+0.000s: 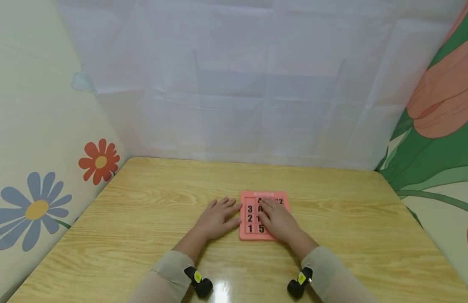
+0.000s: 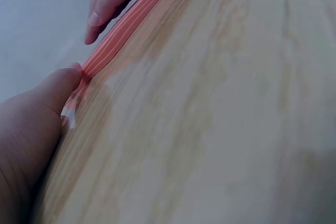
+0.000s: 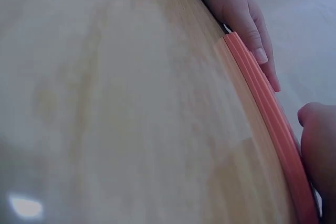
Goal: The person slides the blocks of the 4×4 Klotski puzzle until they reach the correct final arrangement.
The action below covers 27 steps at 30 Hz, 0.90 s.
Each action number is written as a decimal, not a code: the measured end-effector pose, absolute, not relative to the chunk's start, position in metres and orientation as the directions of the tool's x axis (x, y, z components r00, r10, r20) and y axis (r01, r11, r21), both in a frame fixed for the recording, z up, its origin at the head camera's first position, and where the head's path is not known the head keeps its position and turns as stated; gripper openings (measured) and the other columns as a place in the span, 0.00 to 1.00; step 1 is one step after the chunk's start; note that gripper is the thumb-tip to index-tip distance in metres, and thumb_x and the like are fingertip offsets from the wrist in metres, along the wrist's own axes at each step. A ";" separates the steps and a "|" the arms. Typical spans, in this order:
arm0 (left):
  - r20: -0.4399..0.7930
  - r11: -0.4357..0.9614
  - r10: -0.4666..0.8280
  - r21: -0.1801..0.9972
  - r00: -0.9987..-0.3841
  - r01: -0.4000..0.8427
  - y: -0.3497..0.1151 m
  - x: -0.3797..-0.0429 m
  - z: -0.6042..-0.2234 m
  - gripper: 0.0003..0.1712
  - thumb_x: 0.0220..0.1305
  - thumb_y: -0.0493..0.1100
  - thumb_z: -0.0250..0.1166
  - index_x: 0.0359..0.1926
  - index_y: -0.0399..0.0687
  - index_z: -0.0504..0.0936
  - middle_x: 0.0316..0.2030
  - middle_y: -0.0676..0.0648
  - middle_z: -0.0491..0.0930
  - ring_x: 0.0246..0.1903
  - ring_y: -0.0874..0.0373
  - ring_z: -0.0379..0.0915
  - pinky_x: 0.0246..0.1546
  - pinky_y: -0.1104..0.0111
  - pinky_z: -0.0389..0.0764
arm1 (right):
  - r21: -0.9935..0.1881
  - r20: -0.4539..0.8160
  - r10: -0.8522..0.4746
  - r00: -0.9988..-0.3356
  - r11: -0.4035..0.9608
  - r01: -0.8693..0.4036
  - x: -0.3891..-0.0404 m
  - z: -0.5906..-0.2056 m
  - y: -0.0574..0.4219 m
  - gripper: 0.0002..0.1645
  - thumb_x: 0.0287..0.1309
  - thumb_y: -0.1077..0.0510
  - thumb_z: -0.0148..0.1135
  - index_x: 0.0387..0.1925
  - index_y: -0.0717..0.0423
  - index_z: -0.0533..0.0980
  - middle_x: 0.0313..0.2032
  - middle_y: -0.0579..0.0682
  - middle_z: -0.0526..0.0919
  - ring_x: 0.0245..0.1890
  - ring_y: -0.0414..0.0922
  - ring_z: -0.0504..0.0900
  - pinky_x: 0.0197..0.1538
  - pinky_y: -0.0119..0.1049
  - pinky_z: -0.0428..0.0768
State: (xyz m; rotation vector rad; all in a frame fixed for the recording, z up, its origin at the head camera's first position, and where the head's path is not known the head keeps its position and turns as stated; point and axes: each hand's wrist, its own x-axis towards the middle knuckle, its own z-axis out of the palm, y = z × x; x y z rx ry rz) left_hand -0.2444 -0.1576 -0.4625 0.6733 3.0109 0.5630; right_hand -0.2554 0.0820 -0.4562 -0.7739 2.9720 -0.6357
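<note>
A pink sliding number puzzle (image 1: 252,235) lies flat on the wooden tabletop (image 1: 143,202), just in front of the person. The right hand (image 1: 280,221) rests on top of it, fingers straight over the numbered tiles, so it is the nearer hand. The left hand (image 1: 218,219) lies flat beside the puzzle's left edge, fingers straight and touching the frame, gripping nothing.

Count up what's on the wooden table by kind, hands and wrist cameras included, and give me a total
Pink sliding number puzzle: 1
Hands: 2, the left hand flat beside the puzzle, the right hand lying on its tiles
Black wrist cameras: 2, the left wrist camera and the right wrist camera
Total: 5
</note>
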 end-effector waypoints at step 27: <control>0.073 0.846 0.412 0.339 -0.908 0.411 -0.157 -0.245 -0.464 0.33 0.70 0.62 0.54 0.71 0.57 0.68 0.73 0.46 0.62 0.75 0.46 0.51 0.76 0.46 0.48 | -0.372 0.085 -0.597 -0.798 0.724 -0.582 -0.236 -0.456 0.071 0.31 0.74 0.48 0.45 0.71 0.58 0.64 0.72 0.55 0.65 0.74 0.54 0.61 0.75 0.50 0.61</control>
